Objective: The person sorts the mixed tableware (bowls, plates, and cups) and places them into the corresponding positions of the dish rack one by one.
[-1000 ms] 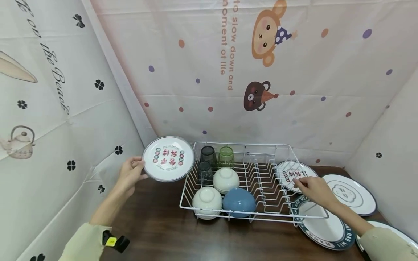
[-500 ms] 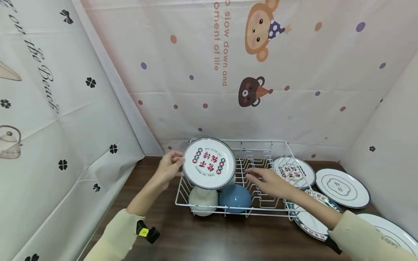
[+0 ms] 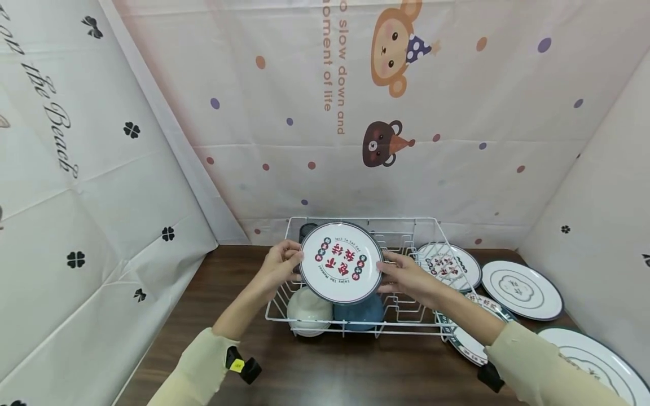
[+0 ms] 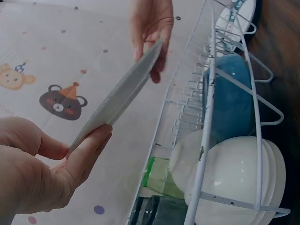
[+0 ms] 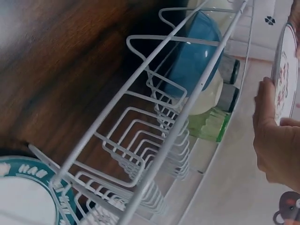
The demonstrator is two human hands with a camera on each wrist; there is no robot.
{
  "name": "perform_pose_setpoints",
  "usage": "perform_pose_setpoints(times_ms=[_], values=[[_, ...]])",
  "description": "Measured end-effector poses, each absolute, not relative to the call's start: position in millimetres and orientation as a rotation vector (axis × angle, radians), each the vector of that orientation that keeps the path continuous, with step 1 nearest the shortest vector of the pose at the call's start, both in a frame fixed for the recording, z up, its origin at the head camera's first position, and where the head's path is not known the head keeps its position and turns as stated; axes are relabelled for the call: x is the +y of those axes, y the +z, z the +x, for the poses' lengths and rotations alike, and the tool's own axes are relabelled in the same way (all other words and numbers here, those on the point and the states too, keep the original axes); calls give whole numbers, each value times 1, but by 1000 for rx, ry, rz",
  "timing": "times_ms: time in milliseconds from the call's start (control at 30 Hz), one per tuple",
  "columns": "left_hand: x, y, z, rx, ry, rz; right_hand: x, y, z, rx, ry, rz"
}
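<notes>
A white plate [image 3: 341,263] with red lettering and a dark rim is held up over the left part of the white wire dish rack [image 3: 406,324]. My left hand [image 3: 278,266] pinches its left edge, thumb on one face and fingers on the other. On the opposite edge my right hand [image 3: 406,276] grips it too, as the left wrist view also shows. Below the plate, an upside-down white bowl [image 3: 310,313] and a blue bowl [image 3: 359,313] stand in the rack. A green glass [image 4: 161,176] and dark glasses [image 4: 159,211] show behind them in the left wrist view.
Right of the rack lie several plates: a red-lettered plate [image 3: 449,265], a plate with a grey outline pattern [image 3: 522,290], a green-rimmed plate [image 3: 469,341] and a large plate [image 3: 594,361]. Patterned cloth walls [image 3: 254,113] surround the brown table [image 3: 325,366].
My left hand has carried the plate rightward from beside the rack to over the bowls. My right hand has left the plates at the right and taken the plate's right edge.
</notes>
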State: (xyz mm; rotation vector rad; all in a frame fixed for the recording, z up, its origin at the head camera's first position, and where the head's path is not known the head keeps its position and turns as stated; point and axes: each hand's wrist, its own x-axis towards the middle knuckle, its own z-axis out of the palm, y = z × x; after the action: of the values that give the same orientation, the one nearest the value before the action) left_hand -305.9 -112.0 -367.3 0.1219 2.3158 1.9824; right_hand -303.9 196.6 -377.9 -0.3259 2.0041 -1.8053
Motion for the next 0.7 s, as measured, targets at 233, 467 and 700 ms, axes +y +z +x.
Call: perform_pose_setpoints(times_ms=[233, 467, 700], values=[[-107, -378, -304, 2255, 1945, 198, 200, -373, -306, 2017, -1847, -273], [-105, -377, -308, 2284, 1853, 235, 206, -358, -311, 2152, -1792, -262], [-131, -402, -325, 3052, 1208, 186, 231, -343, -331, 2503, -1632, -332]])
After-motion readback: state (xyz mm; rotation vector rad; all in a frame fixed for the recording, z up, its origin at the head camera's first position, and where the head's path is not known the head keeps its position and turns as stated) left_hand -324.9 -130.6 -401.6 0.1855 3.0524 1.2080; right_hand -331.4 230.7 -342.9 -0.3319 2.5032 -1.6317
